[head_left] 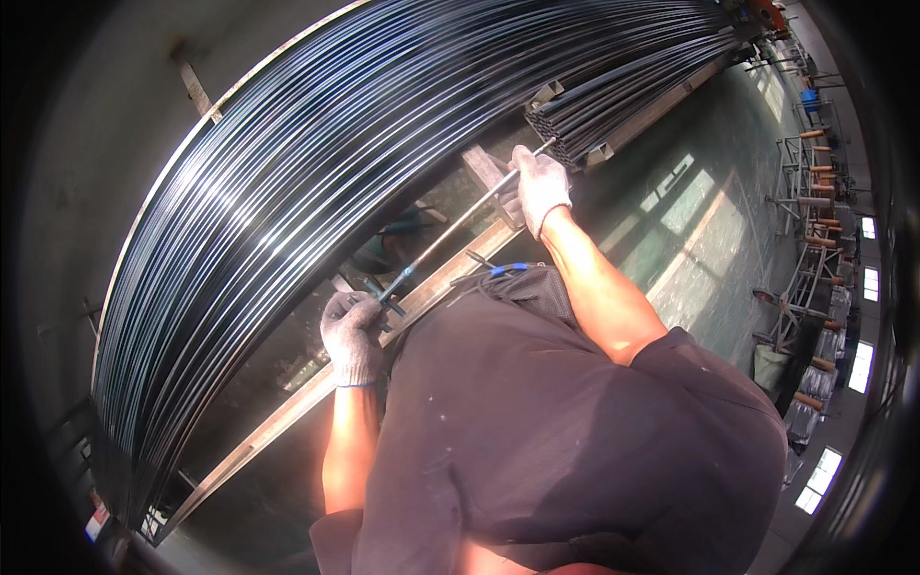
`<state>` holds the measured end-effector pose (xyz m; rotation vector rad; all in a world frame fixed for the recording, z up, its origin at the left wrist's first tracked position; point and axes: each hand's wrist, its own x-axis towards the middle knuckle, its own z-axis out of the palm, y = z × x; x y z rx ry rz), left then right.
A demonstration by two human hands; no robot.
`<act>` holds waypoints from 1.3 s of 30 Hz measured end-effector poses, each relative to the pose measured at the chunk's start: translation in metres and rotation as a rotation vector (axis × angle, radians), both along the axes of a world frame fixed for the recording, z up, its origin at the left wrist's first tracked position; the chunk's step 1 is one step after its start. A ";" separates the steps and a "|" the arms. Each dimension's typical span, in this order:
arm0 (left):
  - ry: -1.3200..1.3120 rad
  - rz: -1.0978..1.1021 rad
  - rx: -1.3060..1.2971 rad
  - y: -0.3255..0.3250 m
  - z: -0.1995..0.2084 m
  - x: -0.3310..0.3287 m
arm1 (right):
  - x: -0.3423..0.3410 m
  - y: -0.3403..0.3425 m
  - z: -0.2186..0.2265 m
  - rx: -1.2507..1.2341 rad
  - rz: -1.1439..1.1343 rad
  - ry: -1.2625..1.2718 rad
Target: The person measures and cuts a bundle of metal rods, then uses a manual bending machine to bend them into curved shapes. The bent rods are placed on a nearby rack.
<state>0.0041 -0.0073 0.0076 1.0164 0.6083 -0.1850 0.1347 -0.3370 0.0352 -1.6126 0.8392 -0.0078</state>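
A thin metal rod (458,228) slants across in front of me, with a dark bluish crosspiece at its lower left end. My left hand (351,337), in a grey-white knit glove, is closed around that end. Farther up and to the right, my right hand (541,192), gloved the same way, grips the rod near its tip. The tip reaches the open ends of a bundle of dark metal tubes (613,101), just beyond my right fingers. My palms and some fingers are hidden by the gloves' backs.
A broad bed of long shiny tubes (278,192) fills the far left. A metal rail (278,407) runs along its near side, close to my body. Racks with brown rollers (819,222) line the right, beyond a sunlit green floor (714,235).
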 end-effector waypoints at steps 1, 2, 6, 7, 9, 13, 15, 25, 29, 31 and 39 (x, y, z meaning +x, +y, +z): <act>0.001 -0.007 -0.005 0.000 0.000 -0.002 | 0.000 0.000 0.000 -0.009 0.009 0.008; 0.003 0.002 -0.002 -0.001 0.001 -0.004 | 0.000 0.000 0.000 -0.017 0.018 0.016; -0.009 -0.001 0.015 0.001 0.002 -0.007 | 0.001 -0.001 -0.008 -0.024 0.057 0.004; -0.018 -0.007 0.018 0.001 0.001 -0.005 | 0.003 -0.002 -0.009 -0.021 0.068 0.009; -0.025 0.002 0.039 -0.002 0.006 0.003 | 0.007 -0.008 -0.010 -0.015 0.090 0.020; -0.034 0.014 0.030 0.000 0.000 0.008 | 0.008 -0.010 -0.015 -0.012 0.085 0.016; -0.016 0.016 0.023 0.001 -0.001 0.006 | 0.008 -0.003 -0.013 -0.015 0.034 0.018; 0.035 0.018 0.055 0.000 0.000 0.003 | 0.015 -0.001 -0.022 0.051 0.062 0.036; -0.001 0.024 0.052 0.003 -0.012 0.014 | 0.019 -0.010 -0.028 0.024 0.098 0.052; -0.006 0.018 0.060 0.003 -0.011 0.014 | 0.019 -0.008 -0.029 0.049 0.070 0.066; 0.020 -0.009 0.004 0.017 -0.017 -0.007 | 0.000 0.007 -0.008 -0.032 0.164 -0.012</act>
